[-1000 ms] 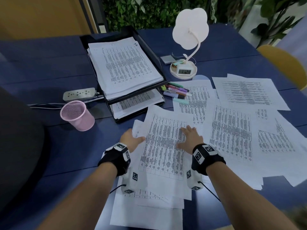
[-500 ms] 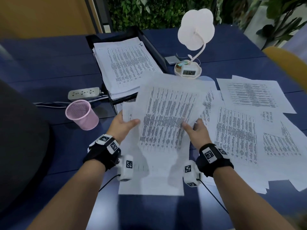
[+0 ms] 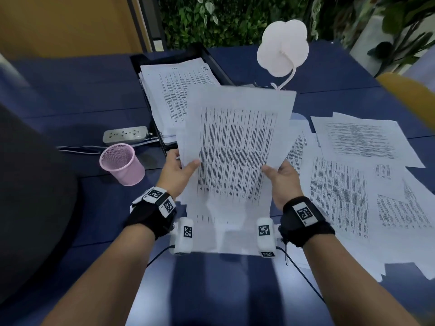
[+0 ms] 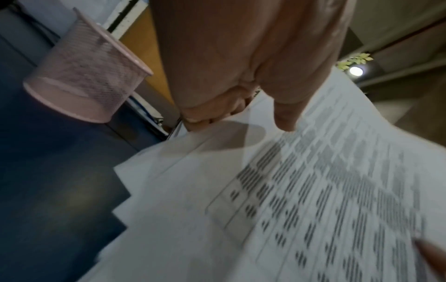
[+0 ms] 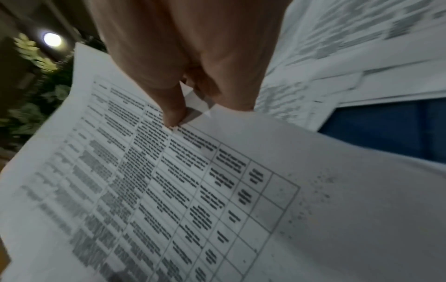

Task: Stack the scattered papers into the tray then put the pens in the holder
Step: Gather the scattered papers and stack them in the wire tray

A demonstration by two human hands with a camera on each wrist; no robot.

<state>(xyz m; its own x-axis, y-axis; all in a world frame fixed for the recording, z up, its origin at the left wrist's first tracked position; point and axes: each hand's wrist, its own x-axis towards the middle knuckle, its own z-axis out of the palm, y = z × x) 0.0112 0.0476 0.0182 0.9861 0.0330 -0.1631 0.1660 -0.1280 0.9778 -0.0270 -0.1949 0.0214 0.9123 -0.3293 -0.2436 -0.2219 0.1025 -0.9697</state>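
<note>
Both hands hold a small bundle of printed papers (image 3: 235, 147) raised above the blue table. My left hand (image 3: 176, 169) pinches its left edge, thumb on top, and my right hand (image 3: 280, 177) pinches the right edge. The wrist views show each thumb pressed on the top sheet (image 4: 313, 190) (image 5: 169, 190) with fingers underneath. The black tray (image 3: 211, 60) at the back left holds a stack of papers (image 3: 174, 90). More scattered papers (image 3: 353, 184) lie on the right. The pink mesh holder (image 3: 121, 164) (image 4: 84, 76) stands left of my left hand. The pens are hidden behind the raised papers.
A white power strip (image 3: 126, 134) with its cable lies behind the holder. A white flower-shaped lamp (image 3: 282, 48) stands behind the lifted sheets. One sheet (image 3: 211, 243) lies on the table near my wrists. A dark chair back (image 3: 28, 196) fills the left, a yellow chair (image 3: 409, 95) the right.
The hands went from lying flat on the papers to gripping a bundle by both sides. They lifted it off the table and moved it up and away toward the tray.
</note>
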